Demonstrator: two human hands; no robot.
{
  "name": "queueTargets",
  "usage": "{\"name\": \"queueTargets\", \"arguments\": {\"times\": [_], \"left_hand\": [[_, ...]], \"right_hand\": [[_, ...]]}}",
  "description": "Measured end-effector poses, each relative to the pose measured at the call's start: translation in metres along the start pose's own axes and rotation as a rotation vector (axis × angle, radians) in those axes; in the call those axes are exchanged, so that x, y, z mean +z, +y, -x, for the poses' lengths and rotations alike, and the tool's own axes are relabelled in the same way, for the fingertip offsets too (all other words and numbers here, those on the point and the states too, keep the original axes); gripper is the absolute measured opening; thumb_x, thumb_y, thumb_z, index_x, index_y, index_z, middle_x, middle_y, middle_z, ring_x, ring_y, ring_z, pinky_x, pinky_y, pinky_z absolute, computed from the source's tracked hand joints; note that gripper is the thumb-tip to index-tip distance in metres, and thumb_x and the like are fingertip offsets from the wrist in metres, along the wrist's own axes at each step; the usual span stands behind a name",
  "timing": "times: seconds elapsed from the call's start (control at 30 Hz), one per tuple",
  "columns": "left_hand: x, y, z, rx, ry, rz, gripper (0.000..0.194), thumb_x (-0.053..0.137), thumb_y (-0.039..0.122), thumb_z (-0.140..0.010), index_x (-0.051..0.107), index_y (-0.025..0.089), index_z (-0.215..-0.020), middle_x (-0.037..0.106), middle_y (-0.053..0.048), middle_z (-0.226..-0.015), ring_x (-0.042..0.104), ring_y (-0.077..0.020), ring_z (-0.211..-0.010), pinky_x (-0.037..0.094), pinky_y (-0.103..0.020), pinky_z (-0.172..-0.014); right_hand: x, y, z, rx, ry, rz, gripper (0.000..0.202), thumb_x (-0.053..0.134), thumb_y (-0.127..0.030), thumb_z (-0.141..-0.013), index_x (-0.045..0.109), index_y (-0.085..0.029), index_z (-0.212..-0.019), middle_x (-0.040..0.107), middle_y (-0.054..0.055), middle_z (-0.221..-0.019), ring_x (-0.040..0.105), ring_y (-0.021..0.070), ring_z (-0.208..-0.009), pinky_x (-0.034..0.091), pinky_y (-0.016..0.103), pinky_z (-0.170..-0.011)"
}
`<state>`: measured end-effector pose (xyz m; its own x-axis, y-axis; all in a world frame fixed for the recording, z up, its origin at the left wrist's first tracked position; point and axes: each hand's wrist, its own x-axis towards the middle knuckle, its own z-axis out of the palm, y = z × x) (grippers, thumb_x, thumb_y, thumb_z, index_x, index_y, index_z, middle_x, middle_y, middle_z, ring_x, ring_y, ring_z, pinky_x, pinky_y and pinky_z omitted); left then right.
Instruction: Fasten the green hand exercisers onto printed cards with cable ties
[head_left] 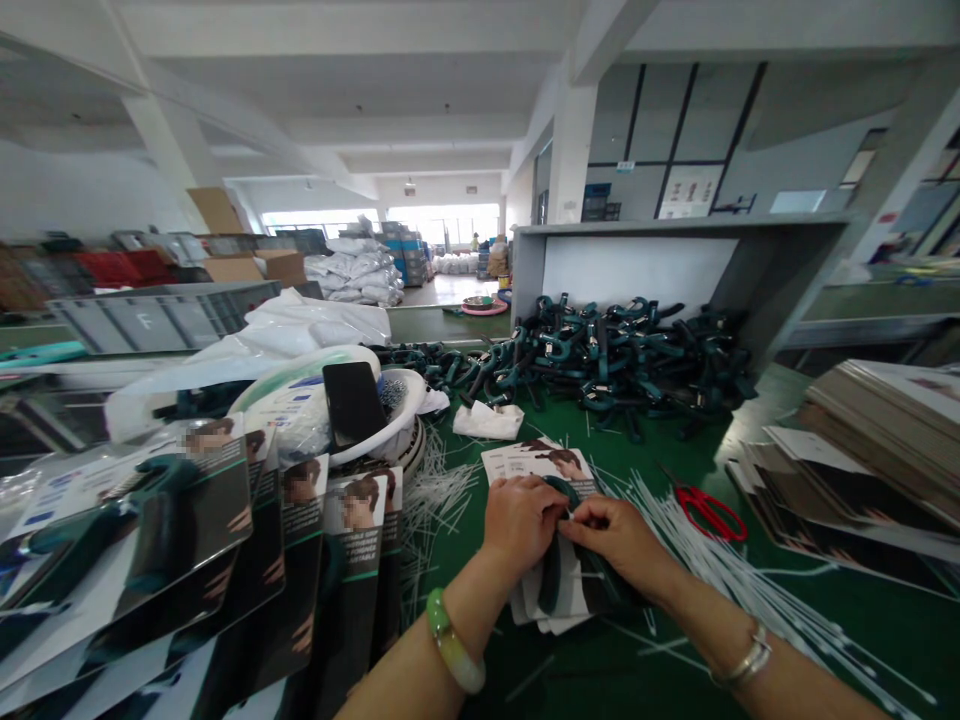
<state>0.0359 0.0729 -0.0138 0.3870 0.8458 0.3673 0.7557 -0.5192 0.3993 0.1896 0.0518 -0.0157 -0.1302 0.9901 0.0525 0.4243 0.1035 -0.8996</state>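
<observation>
A printed card [517, 460] lies on a small stack of cards in front of me, with a dark green hand grip strengthener [551, 580] on top of it. My left hand [521, 525] presses on the grip's upper part, fingers curled and closed over it. Close against it, my right hand [622, 545] is closed in a pinch on a thin white cable tie at the grip. The fingertips hide most of that tie. Another white tie end [592, 575] sticks out across the lower part of the grip. My hands nearly touch each other.
Loose white cable ties [705, 570] and red scissors [709, 512] lie to the right, beside stacked cards [870, 470]. A heap of grips [622, 360] fills the grey shelf behind. Leftward are carded grips [202, 530], a white basin [405, 415] and a phone [352, 402].
</observation>
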Motion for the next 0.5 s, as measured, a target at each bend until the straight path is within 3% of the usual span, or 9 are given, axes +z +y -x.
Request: {"name": "queueTargets", "arguments": {"times": [0.5], "left_hand": [[-0.0016,0.0016,0.0011,0.017,-0.005,-0.009,0.018,0.056,0.023,-0.079,0.07,0.031,-0.086,0.069,0.001,-0.087,0.059,-0.0186,-0.085,0.037,-0.033,-0.075]], "right_hand": [[-0.0012,-0.002,0.001,0.05,-0.022,-0.06,0.024,0.067,-0.039,-0.063,0.059,-0.017,-0.057,0.05,-0.003,-0.056,0.042,0.0108,-0.055,0.033,0.024,-0.053]]}}
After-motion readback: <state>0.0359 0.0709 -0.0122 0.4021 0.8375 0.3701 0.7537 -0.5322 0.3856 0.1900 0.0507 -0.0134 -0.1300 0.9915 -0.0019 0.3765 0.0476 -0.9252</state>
